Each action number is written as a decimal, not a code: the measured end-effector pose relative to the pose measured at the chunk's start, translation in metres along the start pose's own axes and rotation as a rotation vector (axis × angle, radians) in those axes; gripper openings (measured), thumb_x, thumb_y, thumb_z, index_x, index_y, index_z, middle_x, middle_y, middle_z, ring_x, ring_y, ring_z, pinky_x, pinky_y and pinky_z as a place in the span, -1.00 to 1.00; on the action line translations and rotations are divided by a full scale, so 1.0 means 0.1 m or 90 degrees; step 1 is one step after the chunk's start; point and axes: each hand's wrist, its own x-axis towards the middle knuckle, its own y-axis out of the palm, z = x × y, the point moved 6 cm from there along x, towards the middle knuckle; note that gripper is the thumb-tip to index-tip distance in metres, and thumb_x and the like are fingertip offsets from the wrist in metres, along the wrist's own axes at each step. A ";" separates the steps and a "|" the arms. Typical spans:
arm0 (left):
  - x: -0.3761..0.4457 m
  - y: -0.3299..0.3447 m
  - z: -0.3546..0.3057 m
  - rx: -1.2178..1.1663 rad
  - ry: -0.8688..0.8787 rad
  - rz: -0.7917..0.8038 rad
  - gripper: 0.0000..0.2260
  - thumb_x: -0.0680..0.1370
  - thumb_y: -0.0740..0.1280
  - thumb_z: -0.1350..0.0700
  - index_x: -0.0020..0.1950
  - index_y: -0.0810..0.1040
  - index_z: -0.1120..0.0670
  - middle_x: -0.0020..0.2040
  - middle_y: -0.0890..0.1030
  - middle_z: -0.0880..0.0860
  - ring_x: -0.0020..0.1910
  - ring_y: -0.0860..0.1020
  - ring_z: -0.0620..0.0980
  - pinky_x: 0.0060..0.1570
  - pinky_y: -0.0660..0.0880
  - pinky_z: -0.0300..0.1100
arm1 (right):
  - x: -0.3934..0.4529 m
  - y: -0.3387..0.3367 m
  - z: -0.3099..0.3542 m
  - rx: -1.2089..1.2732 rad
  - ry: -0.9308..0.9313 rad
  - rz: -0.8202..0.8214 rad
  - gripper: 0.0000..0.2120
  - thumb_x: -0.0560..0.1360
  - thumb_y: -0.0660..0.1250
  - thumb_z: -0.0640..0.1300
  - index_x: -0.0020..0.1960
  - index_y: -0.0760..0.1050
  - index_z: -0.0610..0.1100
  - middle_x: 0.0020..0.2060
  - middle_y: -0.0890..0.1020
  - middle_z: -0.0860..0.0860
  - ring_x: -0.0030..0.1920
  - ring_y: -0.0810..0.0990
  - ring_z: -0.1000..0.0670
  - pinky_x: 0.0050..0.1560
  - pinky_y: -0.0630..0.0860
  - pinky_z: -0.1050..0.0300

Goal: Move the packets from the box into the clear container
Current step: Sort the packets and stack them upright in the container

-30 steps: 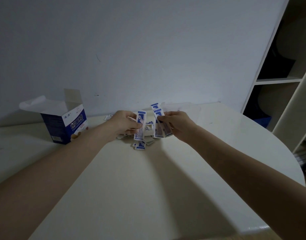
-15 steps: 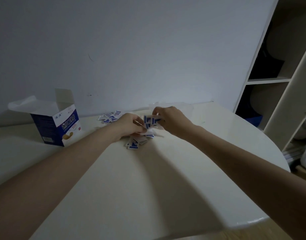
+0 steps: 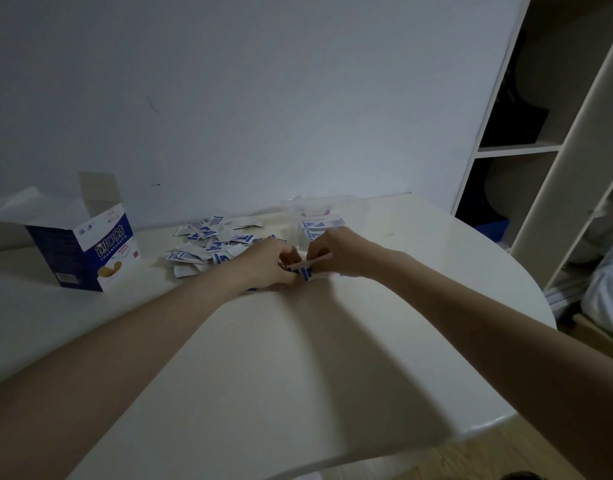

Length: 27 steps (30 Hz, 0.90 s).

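A blue and white box stands open at the table's back left. Several white and blue packets lie in a loose heap beside it. A clear container stands at the back, with a few packets stacked inside. Just in front of it my left hand and my right hand meet low over the table. Both pinch a small bunch of packets between their curled fingers. More packets show under my left hand.
The round white table ends in a curved edge at the right and front. White shelving stands to the right, with dark items on it. A plain wall rises behind the table.
Both hands have dropped from holding packets upright above the table down to the tabletop. The view has tilted so that the packet heap and the clear container now show.
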 end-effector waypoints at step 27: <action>0.00 -0.14 0.06 0.084 -0.013 -0.047 -0.89 0.49 0.31 0.26 -0.09 0.61 0.27 -0.34 0.52 0.08 -0.48 0.40 -0.10 -0.41 0.36 -0.32 | -0.05 -0.05 -0.15 -0.016 0.030 0.026 -0.83 0.49 0.25 -0.21 -0.11 0.62 -0.21 -0.33 0.69 -0.08 -0.51 0.49 0.22 -0.36 0.36 0.46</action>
